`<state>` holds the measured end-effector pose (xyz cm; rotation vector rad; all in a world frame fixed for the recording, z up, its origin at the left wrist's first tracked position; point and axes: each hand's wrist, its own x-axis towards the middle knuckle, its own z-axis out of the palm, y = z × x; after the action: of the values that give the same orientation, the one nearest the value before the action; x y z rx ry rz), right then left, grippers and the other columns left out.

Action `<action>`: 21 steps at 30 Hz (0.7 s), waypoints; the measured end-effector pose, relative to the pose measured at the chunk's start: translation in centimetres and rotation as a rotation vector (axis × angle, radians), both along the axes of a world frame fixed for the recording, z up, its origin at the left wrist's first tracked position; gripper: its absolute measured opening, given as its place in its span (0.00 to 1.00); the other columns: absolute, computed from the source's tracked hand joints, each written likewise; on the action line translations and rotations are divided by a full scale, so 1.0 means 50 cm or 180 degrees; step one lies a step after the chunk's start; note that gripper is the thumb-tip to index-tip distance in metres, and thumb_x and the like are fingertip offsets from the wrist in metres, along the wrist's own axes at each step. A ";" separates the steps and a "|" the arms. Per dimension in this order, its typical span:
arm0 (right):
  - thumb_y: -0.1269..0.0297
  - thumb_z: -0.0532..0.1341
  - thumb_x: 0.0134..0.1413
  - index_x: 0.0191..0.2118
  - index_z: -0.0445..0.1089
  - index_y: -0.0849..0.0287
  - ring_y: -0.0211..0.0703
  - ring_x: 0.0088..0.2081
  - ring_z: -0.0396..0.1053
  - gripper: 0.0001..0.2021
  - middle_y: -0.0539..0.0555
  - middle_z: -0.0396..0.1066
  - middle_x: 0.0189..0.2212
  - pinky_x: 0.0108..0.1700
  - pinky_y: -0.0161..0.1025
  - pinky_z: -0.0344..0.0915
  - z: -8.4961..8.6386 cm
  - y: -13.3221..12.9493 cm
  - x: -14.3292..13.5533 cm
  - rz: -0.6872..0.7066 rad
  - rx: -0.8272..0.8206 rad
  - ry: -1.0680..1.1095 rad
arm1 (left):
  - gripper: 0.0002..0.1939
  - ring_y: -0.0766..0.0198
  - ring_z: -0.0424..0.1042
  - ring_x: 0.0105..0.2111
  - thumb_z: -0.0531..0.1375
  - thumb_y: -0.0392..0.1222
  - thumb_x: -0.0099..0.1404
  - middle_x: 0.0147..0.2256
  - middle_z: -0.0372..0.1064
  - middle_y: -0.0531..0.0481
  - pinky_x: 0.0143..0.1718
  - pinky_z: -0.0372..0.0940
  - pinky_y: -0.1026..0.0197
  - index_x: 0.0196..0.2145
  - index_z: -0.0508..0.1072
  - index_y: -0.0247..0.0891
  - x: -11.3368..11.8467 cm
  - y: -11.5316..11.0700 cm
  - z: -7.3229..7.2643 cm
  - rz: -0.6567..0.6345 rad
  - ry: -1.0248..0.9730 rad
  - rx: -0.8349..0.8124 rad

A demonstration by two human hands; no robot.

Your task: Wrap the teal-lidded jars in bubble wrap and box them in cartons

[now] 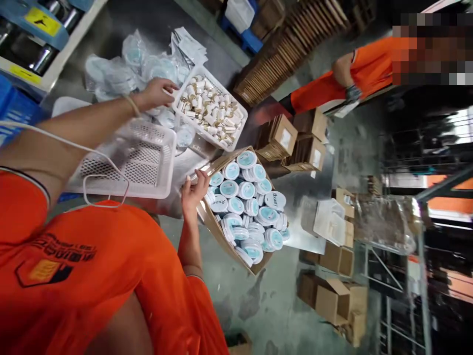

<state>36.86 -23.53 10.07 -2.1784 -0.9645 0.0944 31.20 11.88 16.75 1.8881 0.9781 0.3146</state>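
Observation:
My left hand is at the near corner of a white basket full of small white-and-gold bottles, its fingers curled over the rim. My right hand grips the edge of a cardboard box heaped with round white tubs with light-blue lids. The box stands beside the bottle basket, tilted in view. Near my left forearm lies a white mesh basket. Plastic-wrapped round items are piled beyond my left hand.
Flat sachets lie past the bottle basket. Folded cartons stand beyond the box, near a white tray. A person in orange stands across the table. A roller conveyor is at upper left; open cartons are on the floor.

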 end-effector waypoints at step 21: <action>0.53 0.78 0.63 0.44 0.78 0.58 0.41 0.39 0.81 0.16 0.49 0.80 0.34 0.49 0.38 0.78 -0.052 0.196 -0.153 0.0632 -0.0247 0.2736 | 0.29 0.65 0.71 0.32 0.70 0.68 0.67 0.27 0.74 0.54 0.40 0.74 0.60 0.35 0.75 0.35 -0.357 -0.167 -0.144 -0.0458 0.0202 -0.0935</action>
<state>29.20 -13.75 7.47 -1.7998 -0.6564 1.0754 13.33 3.55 9.53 1.6955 0.8726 0.0234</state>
